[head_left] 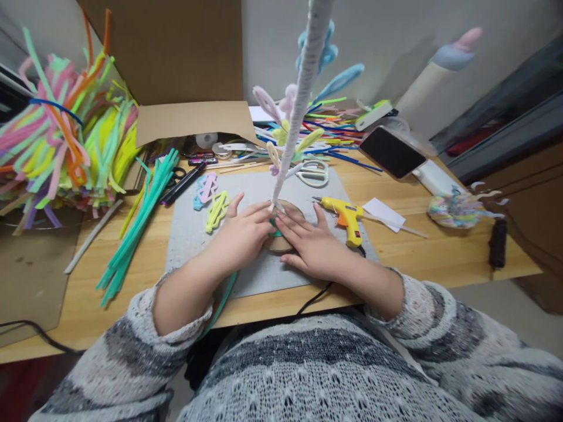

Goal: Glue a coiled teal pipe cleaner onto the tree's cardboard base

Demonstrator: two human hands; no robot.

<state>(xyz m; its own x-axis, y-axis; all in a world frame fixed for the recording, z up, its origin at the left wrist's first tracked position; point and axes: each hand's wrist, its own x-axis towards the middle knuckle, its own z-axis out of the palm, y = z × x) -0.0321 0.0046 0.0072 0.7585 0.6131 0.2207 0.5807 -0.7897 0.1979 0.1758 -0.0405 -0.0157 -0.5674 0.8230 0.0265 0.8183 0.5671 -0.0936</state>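
A tall stem wrapped in white pipe cleaner [299,99] rises from a round cardboard base [292,210], with pastel pipe-cleaner flowers and loops along it. Around the stem's foot lies a green pipe cleaner [276,232], mostly covered by fingers; its loose length trails below my left wrist over the table edge. My left hand [247,235] has its fingertips closed at the stem's foot on that green strand, little finger raised. From the other side, my right hand [313,243] rests stretched fingers on the base beside the stem, thumb and little finger apart.
Beneath the base is a grey cutting mat [246,278]. A yellow glue gun [345,215] lies right, its cord running off the front edge. Scissors [313,174], a phone [391,151], green pipe cleaners [136,231] and zigzag pieces [217,211] surround the hands.
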